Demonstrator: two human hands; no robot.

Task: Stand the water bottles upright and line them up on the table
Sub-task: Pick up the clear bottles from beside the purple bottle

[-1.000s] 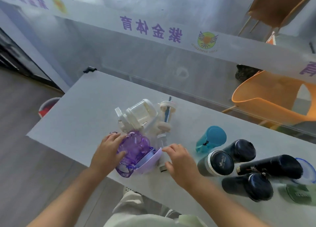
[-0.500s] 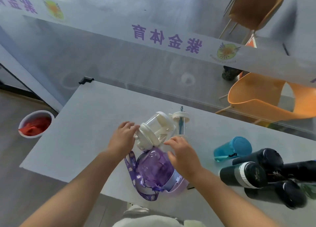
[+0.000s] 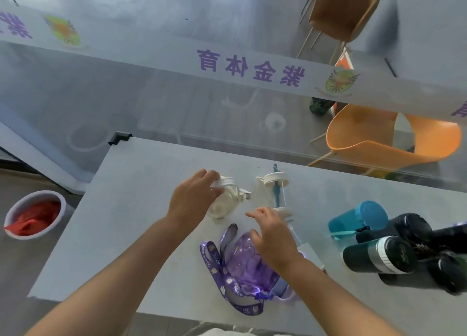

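A grey table (image 3: 131,234) carries several bottles. My left hand (image 3: 192,199) grips the white lid of a clear bottle with white fittings (image 3: 228,196), which stands near the table's middle. To its right is a slim clear bottle with a blue straw (image 3: 276,191). My right hand (image 3: 273,237) hovers with relaxed fingers over a purple bottle (image 3: 252,265) lying on its side, its purple strap (image 3: 217,267) spread out to the left. On the right a teal bottle (image 3: 353,219) and dark bottles (image 3: 379,257) lie on their sides in a heap.
A glass partition with purple lettering (image 3: 250,67) runs along the table's far edge, with an orange chair (image 3: 391,138) behind it. A white bucket with red contents (image 3: 32,214) stands on the floor left of the table. A black clamp (image 3: 120,137) sits at the far left corner.
My left hand left the purple bottle and took the clear bottle's lid; that bottle went from lying tilted to standing. My right hand moved up over the purple bottle.
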